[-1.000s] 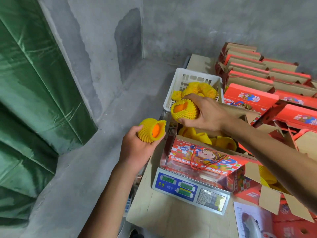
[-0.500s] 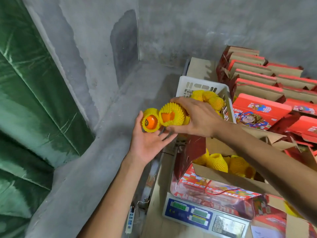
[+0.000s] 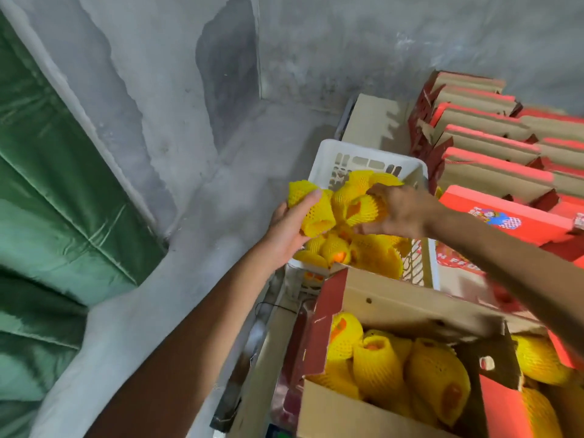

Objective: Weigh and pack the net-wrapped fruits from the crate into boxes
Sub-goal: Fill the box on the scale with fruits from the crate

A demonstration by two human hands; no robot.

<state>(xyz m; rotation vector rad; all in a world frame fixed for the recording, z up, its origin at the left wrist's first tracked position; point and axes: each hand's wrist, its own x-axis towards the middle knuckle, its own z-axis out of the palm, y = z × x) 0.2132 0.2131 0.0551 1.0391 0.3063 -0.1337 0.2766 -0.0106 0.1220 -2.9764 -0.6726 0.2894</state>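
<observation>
Where the view is nearest, open box: a cardboard box (image 3: pixel 395 314) with red outer faces stands with flaps up at the bottom right, part-filled with yellow net-wrapped fruits (image 3: pixel 376 368) lying side by side; orange skin shows through some net ends.
Left hand: the left hand (image 3: pixel 284 229) reaches up from the lower left, fingers and thumb curled round one net-wrapped fruit (image 3: pixel 313 207), holding it over the near left rim of the crate.
Right hand: the right hand (image 3: pixel 398 210) comes in from the right, fingers bent down and clamped on another wrapped fruit (image 3: pixel 363 210) on top of the pile in the crate; the two held fruits are just beside each other, perhaps touching.
Crate: a white plastic crate (image 3: pixel 363 153) with slotted walls sits just beyond the open box, holding a heap of the same yellow wrapped fruits (image 3: pixel 341 248).
Surface: a pale board surface (image 3: pixel 373 118) carries the crate.
Stacked boxes: rows of red and brown boxes (image 3: pixel 486 143) fill the right side, next to the crate.
Surroundings: a grey concrete wall (image 3: pixel 379 42) stands behind; green fabric (image 3: pixel 47 184) hangs at the far left.
</observation>
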